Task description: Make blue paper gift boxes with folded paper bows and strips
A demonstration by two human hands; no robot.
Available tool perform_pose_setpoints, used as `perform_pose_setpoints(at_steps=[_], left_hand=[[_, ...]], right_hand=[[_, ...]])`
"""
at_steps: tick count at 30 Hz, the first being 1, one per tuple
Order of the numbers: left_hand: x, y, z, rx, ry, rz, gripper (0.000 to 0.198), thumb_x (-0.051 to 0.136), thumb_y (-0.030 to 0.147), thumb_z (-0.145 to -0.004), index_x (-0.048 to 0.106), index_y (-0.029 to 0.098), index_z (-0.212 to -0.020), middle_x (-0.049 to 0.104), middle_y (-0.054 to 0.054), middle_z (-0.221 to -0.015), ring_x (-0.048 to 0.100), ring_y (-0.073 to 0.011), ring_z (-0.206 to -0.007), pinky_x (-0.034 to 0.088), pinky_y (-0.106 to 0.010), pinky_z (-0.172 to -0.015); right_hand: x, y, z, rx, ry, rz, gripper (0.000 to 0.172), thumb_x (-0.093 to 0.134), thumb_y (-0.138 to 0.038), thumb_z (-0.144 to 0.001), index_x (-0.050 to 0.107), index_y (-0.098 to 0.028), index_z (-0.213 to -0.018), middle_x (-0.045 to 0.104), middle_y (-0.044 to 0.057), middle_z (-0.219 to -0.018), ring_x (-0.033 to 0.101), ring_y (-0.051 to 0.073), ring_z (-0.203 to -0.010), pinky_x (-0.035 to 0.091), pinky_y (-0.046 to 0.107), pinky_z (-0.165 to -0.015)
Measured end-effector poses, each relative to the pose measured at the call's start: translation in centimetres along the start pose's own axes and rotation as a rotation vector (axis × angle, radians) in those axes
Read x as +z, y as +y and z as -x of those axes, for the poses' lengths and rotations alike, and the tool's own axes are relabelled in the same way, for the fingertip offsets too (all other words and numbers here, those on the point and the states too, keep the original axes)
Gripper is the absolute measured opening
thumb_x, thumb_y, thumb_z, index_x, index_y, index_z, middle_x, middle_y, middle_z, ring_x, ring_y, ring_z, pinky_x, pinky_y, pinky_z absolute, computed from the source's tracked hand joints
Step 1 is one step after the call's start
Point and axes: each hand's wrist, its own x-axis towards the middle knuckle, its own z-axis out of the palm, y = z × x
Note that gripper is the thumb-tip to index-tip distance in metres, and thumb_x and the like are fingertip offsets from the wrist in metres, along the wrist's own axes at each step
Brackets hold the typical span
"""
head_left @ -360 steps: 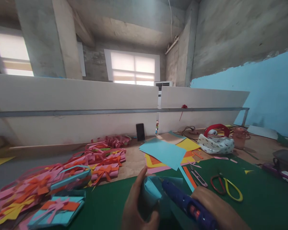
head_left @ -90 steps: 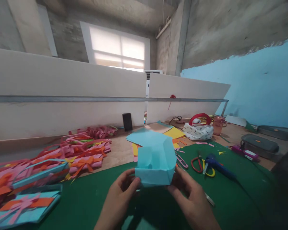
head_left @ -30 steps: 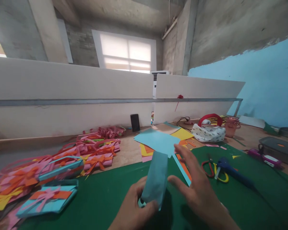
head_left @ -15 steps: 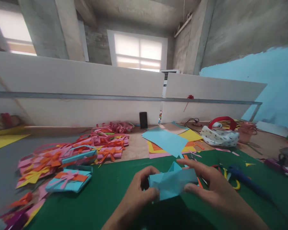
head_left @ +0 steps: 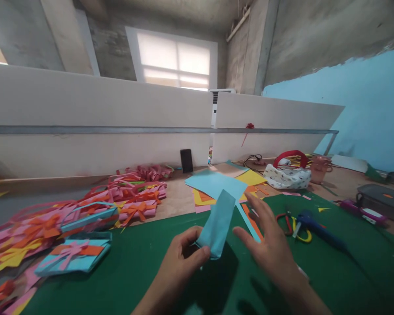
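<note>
A small light-blue folded paper bag [head_left: 219, 223] is pinched at its lower left corner by my left hand [head_left: 187, 258]. It tilts up and away over the green mat [head_left: 144, 262]. My right hand [head_left: 269, 240] hovers to the right of it, fingers spread and holding nothing. Behind that hand lie light-blue and orange paper strips [head_left: 249, 221]. Sheets of light-blue paper [head_left: 213, 181] rest beyond the paper bag, on top of yellow, orange and pink sheets.
At left are finished blue paper bags [head_left: 75, 253] with bows and a heap of pink and orange ones [head_left: 131, 197]. Scissors [head_left: 302, 232] and a blue glue gun [head_left: 321, 229] lie right. Behind stand a phone [head_left: 186, 161], a fabric basket [head_left: 287, 176] and a pink jug [head_left: 319, 169].
My right hand has let go of the paper bag and moved away from it. The bag has turned from lying sideways to pointing upward in my left hand. The view has shifted right.
</note>
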Motion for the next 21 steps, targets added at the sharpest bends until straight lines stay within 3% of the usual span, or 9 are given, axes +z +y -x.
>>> perform_pose_setpoints(at_steps=[4,7,12,15,18,21], left_hand=[[0.2,0.0,0.0,-0.004,0.062,-0.001,0.027,0.064,0.041,-0.073,0.06,0.016,-0.082,0.057,0.0,-0.076,0.05,-0.0132,-0.07,0.038,-0.023,-0.064],[0.5,0.3,0.1,0.026,0.043,-0.021,0.023,0.062,0.038,-0.075,0.06,0.016,-0.083,0.059,-0.001,-0.08,0.052,-0.0147,-0.075,0.039,-0.025,-0.069],[0.9,0.9,0.1,0.104,0.028,-0.097,0.017,0.059,0.032,-0.076,0.058,0.016,-0.072,0.057,-0.004,-0.087,0.053,-0.0174,-0.081,0.041,-0.028,-0.073],[1.1,0.9,0.1,0.157,0.049,-0.181,0.015,0.057,0.03,-0.076,0.056,0.016,-0.069,0.054,-0.004,-0.082,0.052,-0.0172,-0.079,0.041,-0.028,-0.071],[1.4,0.5,0.3,0.188,0.126,-0.328,0.012,0.056,0.027,-0.076,0.054,0.017,-0.07,0.055,-0.003,-0.081,0.05,-0.0155,-0.074,0.041,-0.026,-0.067],[1.9,0.1,0.6,0.253,0.253,-0.414,0.003,0.055,0.021,-0.076,0.053,0.02,-0.073,0.054,0.002,-0.073,0.048,-0.012,-0.065,0.039,-0.022,-0.06]], right_hand=[[1.6,-0.8,2.7,-0.04,-0.037,0.012,0.024,0.063,-0.028,-0.075,0.063,-0.029,-0.1,0.048,0.005,-0.111,0.052,0.023,-0.101,0.049,0.033,-0.08],[2.7,-1.4,3.5,-0.011,-0.02,-0.059,0.01,0.062,-0.025,-0.076,0.066,-0.025,-0.085,0.051,0.005,-0.095,0.055,0.02,-0.085,0.049,0.031,-0.072],[3.4,-1.9,3.2,0.005,-0.034,-0.171,0.006,0.057,-0.021,-0.079,0.063,-0.023,-0.079,0.058,0.003,-0.081,0.057,0.017,-0.074,0.047,0.025,-0.066],[3.5,-1.8,3.2,-0.013,0.0,-0.138,0.007,0.056,-0.021,-0.079,0.063,-0.023,-0.082,0.061,0.004,-0.088,0.058,0.019,-0.084,0.047,0.027,-0.073],[3.7,-1.8,3.5,0.038,0.004,-0.124,0.007,0.056,-0.022,-0.079,0.062,-0.022,-0.083,0.062,0.005,-0.096,0.058,0.021,-0.092,0.046,0.029,-0.079],[3.5,-1.9,3.6,0.107,-0.084,-0.124,0.006,0.053,-0.023,-0.081,0.058,-0.021,-0.08,0.064,0.003,-0.083,0.059,0.019,-0.08,0.047,0.029,-0.073]])
